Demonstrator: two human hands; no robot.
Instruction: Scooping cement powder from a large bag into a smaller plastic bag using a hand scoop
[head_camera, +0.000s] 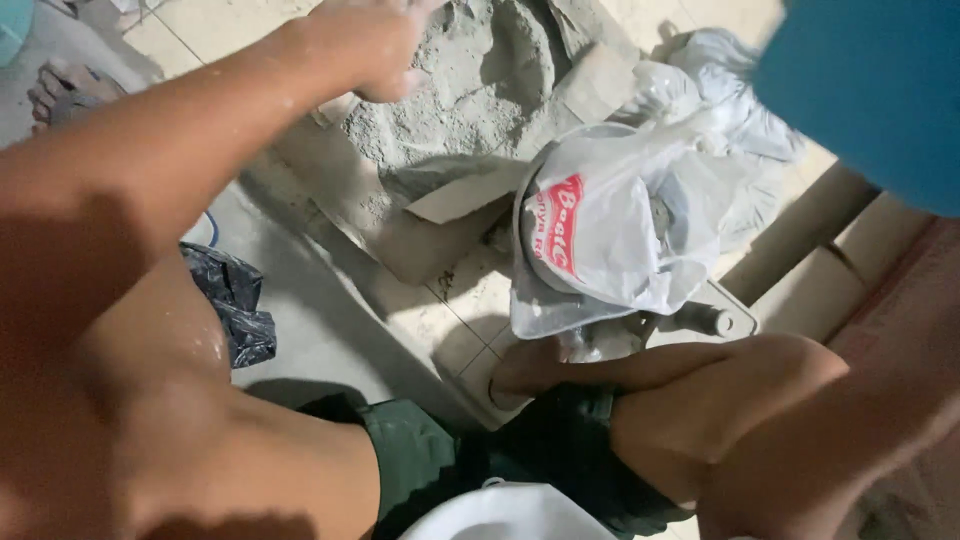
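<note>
**Hand at the cement heap**

While crouched, the left hand (375, 50) reaches into the grey cement powder (450, 90), fingers curled; whether it holds any, cannot tell. Right hand (525, 368) rests under the white plastic bag (600, 230), grip hidden. Next move likely needs careful scooping.

We have a single view, from the camera worn on the head, and it looks steeply down over our own bent knees onto the tiled floor (470, 300). It sits very near the body: our left arm fills the frame from 9 o'clock up toward 12, and our thighs crowd the lower edge from 7 to 5 o'clock. The grey powder heap (470, 90) lies toward 12 o'clock, the white plastic bag (610, 230) just right of centre. No second view shares this scene.
</note>
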